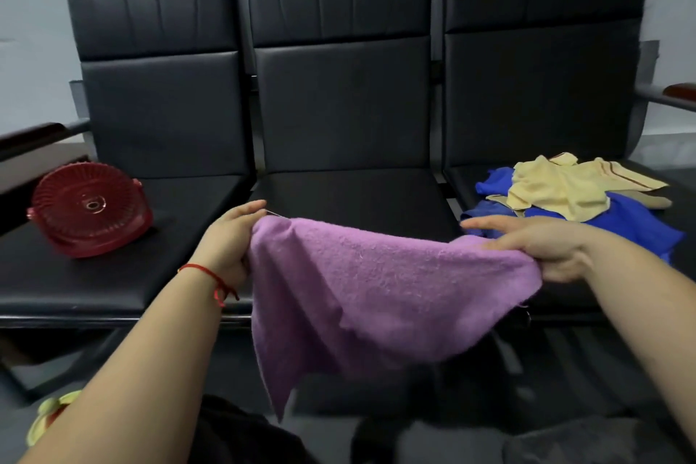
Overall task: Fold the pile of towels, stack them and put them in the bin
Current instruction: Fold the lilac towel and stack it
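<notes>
The purple towel (369, 286) hangs in the air in front of the middle seat (350, 196) and hides the fingertips under it. The left hand (229, 237) pinches the towel's left corner, fingers curled; a red string (211, 277) is around its wrist. The right hand (542, 245) grips the right corner with the thumb, while its fingers stretch straight toward the middle seat. Right of this seat lies the pile of towels (572, 200), blue and yellow. Left of it stands the red bin (88, 209), tipped on its side
</notes>
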A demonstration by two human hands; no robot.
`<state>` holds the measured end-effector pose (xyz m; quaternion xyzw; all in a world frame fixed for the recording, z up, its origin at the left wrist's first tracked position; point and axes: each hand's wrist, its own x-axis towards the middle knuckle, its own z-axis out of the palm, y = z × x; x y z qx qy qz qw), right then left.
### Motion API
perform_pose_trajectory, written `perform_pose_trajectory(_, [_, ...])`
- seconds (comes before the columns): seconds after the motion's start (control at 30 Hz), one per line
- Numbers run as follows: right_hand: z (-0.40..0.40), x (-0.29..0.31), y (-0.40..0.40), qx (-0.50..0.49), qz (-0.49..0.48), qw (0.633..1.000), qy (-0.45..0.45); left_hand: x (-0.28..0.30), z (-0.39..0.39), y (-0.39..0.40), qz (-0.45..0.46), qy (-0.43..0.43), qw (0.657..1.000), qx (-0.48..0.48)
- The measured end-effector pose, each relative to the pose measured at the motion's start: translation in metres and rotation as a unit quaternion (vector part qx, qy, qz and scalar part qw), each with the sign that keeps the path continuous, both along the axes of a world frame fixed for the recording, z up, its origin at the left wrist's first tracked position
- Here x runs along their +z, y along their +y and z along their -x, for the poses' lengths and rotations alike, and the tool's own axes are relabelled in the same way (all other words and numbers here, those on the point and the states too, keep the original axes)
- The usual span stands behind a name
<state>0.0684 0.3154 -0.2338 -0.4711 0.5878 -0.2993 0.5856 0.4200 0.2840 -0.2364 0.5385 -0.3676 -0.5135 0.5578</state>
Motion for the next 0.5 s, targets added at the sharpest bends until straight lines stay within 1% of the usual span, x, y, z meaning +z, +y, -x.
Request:
perform_pose_trajectory(0.07, [0.000, 0.005, 0.005, 0.010, 0.019, 1.000, 0.012, 0.008, 0.000, 0.007, -0.027, 0.097, 0.995, 0.004])
perform_pose_trajectory(0.13, [-0.004, 0.008, 0.009, 0.037, 0.041, 0.998, 0.038, 0.013, -0.004, 0.013, -0.032, 0.156, 0.987, -0.018])
perform_pose_trajectory(0.2, [-0.007, 0.011, 0.014, 0.089, 0.048, 0.993, 0.065, 0.015, -0.010, 0.016, -0.020, 0.173, 0.982, -0.067])
perform_pose_trajectory(0.23, [-0.010, 0.012, 0.018, 0.115, 0.046, 0.988, 0.096, 0.015, -0.011, 0.017, -0.016, 0.165, 0.982, -0.089])
perform_pose_trajectory(0.3, [-0.016, 0.009, 0.024, 0.156, 0.067, 0.959, 0.226, 0.013, -0.014, 0.016, -0.007, 0.105, 0.988, -0.113])
perform_pose_trajectory(0.37, [-0.018, 0.002, 0.022, 0.151, 0.103, 0.909, 0.374, 0.009, -0.015, 0.013, 0.026, 0.006, 0.993, -0.118])
perform_pose_trajectory(0.4, [-0.018, -0.001, 0.019, 0.142, 0.117, 0.890, 0.418, 0.006, -0.018, 0.011, 0.043, -0.046, 0.991, -0.118])
perform_pose_trajectory(0.43, [-0.017, -0.004, 0.017, 0.129, 0.128, 0.880, 0.438, 0.002, -0.020, 0.010, 0.056, -0.101, 0.986, -0.116])
perform_pose_trajectory(0.47, [-0.015, -0.006, 0.016, 0.114, 0.138, 0.880, 0.440, -0.003, -0.024, 0.009, 0.067, -0.166, 0.978, -0.111])
perform_pose_trajectory(0.5, [-0.012, -0.007, 0.015, 0.093, 0.145, 0.890, 0.422, -0.007, -0.027, 0.007, 0.076, -0.238, 0.963, -0.104])
